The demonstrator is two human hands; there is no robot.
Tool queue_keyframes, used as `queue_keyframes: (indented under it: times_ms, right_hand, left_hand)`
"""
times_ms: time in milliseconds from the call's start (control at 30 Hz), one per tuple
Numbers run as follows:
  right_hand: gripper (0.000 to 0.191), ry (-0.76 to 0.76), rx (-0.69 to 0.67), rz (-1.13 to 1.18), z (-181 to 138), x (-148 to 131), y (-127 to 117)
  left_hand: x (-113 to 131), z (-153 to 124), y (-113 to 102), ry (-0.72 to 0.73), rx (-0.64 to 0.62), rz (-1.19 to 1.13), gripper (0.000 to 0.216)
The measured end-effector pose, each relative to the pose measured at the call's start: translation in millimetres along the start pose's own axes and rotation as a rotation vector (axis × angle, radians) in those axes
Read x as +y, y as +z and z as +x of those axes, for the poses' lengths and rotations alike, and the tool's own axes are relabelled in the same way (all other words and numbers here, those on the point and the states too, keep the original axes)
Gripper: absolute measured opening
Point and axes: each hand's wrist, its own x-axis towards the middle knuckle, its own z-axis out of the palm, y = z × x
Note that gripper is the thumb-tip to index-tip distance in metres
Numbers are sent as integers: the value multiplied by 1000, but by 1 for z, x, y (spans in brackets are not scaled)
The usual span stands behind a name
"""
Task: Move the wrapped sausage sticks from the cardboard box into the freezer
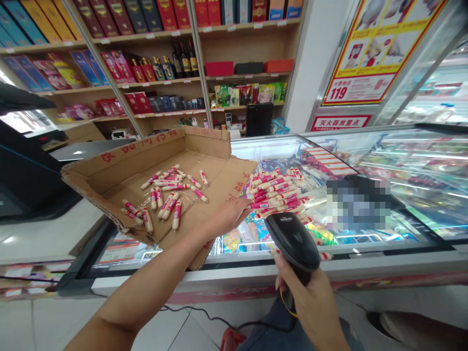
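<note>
Sausage sticks (275, 192), heaped on freezer lid (365, 263): light, slick-wrapped (likely roll); pinch mid-length. Left hand (232, 214) reaches in, fingers loosely extended; right hand (310, 297) grips barcode scanner (292, 239).

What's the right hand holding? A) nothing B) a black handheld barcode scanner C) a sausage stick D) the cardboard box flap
B: the right hand grips the handle of a black barcode scanner, its head aimed toward the pile of sausage sticks on the freezer lid.

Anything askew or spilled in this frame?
Yes. The cardboard box sits tilted on the freezer lid, and a heap of sausage sticks lies loose on the glass by the left hand.
</note>
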Motion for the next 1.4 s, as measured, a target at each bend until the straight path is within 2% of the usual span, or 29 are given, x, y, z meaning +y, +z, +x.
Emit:
queue_keyframes:
  times_ms: [433, 967, 1400]
  right_hand:
    - [38, -17, 22, 9, 1, 6, 8]
    - [36, -25, -20, 32, 2, 0, 9]
    - [36, -9, -29, 48, 3, 2, 9]
  left_hand:
    - [0, -3, 2, 56, 36, 62, 32]
    - [3, -2, -1, 60, 22, 146, 33]
    - [3, -3, -2, 89, 76, 162, 29]
